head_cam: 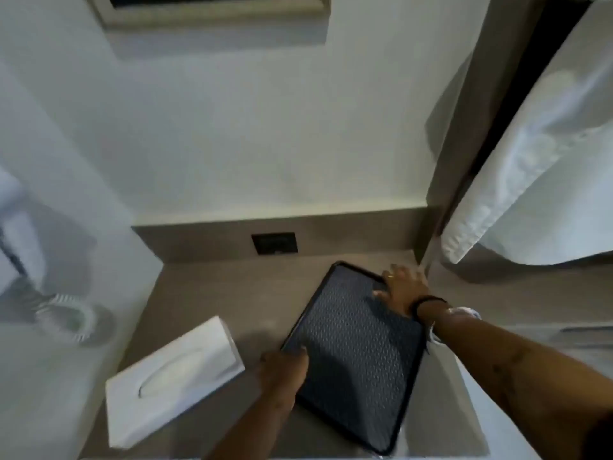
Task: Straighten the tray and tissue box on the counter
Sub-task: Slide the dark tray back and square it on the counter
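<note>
A dark rectangular tray with a patterned bottom lies skewed on the grey-brown counter, its near corner over the front edge. My left hand grips the tray's left rim, thumb inside. My right hand holds the tray's far right corner, fingers spread over the rim. A white tissue box lies at an angle to the left of the tray, apart from it, with nothing touching it.
A dark wall socket sits in the low backsplash behind the tray. A white appliance with a coiled cord hangs on the left wall. White cloth hangs at the right, above the counter's corner.
</note>
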A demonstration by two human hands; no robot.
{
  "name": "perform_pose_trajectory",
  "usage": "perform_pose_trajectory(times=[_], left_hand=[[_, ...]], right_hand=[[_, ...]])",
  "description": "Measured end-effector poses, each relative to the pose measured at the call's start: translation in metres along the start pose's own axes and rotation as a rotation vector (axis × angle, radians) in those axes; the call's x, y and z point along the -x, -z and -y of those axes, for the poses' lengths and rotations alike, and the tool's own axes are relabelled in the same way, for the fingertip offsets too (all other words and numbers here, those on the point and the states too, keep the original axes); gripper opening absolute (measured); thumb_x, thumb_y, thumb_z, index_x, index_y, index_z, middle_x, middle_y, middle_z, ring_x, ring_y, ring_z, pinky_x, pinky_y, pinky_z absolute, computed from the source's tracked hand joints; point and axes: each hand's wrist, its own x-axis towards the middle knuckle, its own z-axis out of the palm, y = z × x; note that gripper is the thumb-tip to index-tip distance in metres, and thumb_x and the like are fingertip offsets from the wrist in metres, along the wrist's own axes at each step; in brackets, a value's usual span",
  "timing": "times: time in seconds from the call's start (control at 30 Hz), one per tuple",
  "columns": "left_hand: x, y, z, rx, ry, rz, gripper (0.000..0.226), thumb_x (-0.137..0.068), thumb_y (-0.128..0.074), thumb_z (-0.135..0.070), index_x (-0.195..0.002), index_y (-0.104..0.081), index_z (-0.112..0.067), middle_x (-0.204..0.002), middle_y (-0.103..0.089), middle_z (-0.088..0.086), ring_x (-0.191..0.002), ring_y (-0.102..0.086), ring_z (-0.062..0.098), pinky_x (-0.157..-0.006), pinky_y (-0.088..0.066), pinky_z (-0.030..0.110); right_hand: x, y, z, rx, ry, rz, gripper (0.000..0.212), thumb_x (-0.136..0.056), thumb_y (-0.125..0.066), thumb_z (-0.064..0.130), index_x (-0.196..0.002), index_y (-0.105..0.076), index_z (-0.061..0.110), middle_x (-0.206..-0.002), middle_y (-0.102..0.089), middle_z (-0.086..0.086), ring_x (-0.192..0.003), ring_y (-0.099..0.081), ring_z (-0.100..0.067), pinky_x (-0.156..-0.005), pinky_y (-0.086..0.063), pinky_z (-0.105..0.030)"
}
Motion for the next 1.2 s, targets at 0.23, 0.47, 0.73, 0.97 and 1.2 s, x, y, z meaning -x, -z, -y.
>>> perform_pose_trajectory(times=[0.23, 0.47, 0.73, 0.97, 1.2], left_hand=[[0.005, -0.034, 0.028, 0.292, 0.265, 0.085, 0.047, -0.092, -0.059, -0.026, -0.129, -0.058, 0.002, -0.133, -0.06, 0.023, -0.115, -0.061, 0.038, -0.092, -0.048, 0.04], [0.002, -0.044, 0.024, 0.392, 0.306, 0.195, 0.041, -0.1, -0.048, -0.018, -0.135, -0.051, 0.003, -0.123, -0.061, 0.021, -0.094, -0.062, 0.032, -0.082, -0.045, 0.035], [-0.039, 0.0, -0.005, 0.308, -0.067, 0.066, 0.016, -0.094, -0.057, -0.008, -0.079, -0.057, -0.013, -0.095, -0.059, 0.01, -0.084, -0.058, 0.026, -0.075, -0.047, 0.034], [-0.091, 0.032, -0.027, 0.076, -0.25, 0.039, 0.009, -0.091, -0.057, -0.012, -0.09, -0.064, -0.007, -0.096, -0.069, 0.013, -0.077, -0.062, 0.024, -0.064, -0.049, 0.032], [-0.113, 0.039, -0.026, -0.017, -0.305, 0.004, 0.007, -0.088, -0.059, -0.009, -0.082, -0.062, -0.005, -0.098, -0.071, 0.019, -0.08, -0.063, 0.029, -0.067, -0.051, 0.035]], right_hand=[[-0.02, -0.039, -0.03, -0.07, -0.143, -0.002, 0.043, -0.097, -0.051, 0.036, -0.129, -0.05, 0.007, -0.138, -0.042, -0.022, -0.125, -0.039, -0.042, -0.102, -0.039, -0.05], [-0.027, -0.044, -0.04, -0.191, -0.254, -0.064, 0.038, -0.09, -0.057, 0.02, -0.127, -0.061, 0.011, -0.129, -0.052, -0.022, -0.12, -0.045, -0.042, -0.099, -0.043, -0.046], [0.019, -0.064, -0.046, -0.652, -0.459, -0.199, 0.024, -0.082, -0.062, 0.0, -0.105, -0.066, -0.003, -0.118, -0.055, -0.026, -0.103, -0.058, -0.042, -0.095, -0.046, -0.039], [0.072, -0.085, -0.011, -0.79, -0.611, -0.267, 0.025, -0.085, -0.053, -0.004, -0.106, -0.067, -0.006, -0.113, -0.062, -0.026, -0.099, -0.062, -0.039, -0.088, -0.046, -0.032], [0.084, -0.096, 0.016, -0.752, -0.663, -0.297, 0.023, -0.091, -0.055, 0.001, -0.109, -0.068, -0.003, -0.118, -0.059, -0.023, -0.102, -0.059, -0.038, -0.08, -0.038, -0.025]])
